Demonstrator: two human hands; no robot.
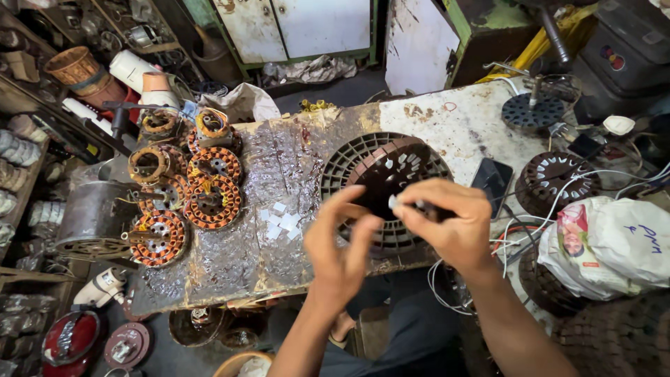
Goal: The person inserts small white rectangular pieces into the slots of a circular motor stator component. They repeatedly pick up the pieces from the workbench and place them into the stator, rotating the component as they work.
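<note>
- Right hand (pixel 447 223) pinched a small white strip (pixel 394 202) above the dark slotted disc (pixel 377 174).
- Left hand (pixel 342 244) hovered beside it, fingers loosely curled, holding nothing.
- Disc rested on the desk (pixel 460 119).

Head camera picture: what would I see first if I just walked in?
Two hands meet mid-bench: the right hand pinches a small white strip, the left hand open beside it. Under them lies a dark slotted round core. At the bench's left sits a cluster of orange copper-wound coils.
</note>
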